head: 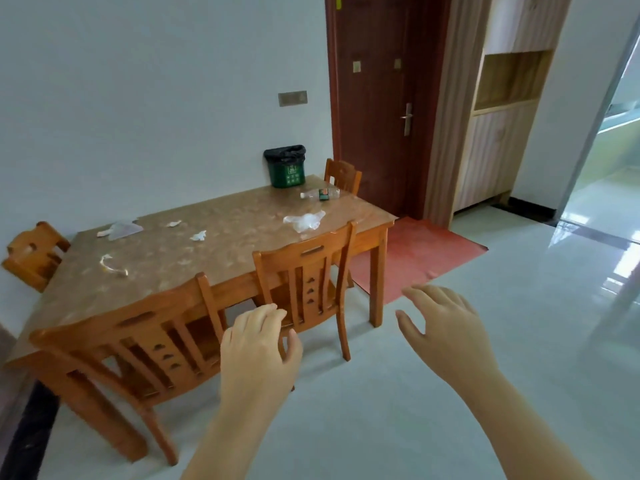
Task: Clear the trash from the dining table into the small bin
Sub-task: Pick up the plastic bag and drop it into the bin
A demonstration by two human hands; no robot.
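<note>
A wooden dining table [225, 223] stands against the white wall. On its far end sits a small green bin [286, 168] lined with a black bag. An empty plastic bottle [320, 194] lies near the bin. A crumpled clear plastic wrapper [304, 221] lies closer to me, and another clear bag [122, 230] lies at the left. Small paper scraps [199, 236] and a twisted strip [112, 266] are scattered between. My left hand [258, 344] hovers empty in front of the near chairs. My right hand [441, 327] is raised over the floor, fingers apart.
Two wooden chairs [308, 271] are pushed in along the table's near side, one [341, 174] at the far end and one [33, 254] at the left end. A red mat [419, 251] lies before a dark door [377, 98]. Pale tiled floor [450, 427] spreads to the right.
</note>
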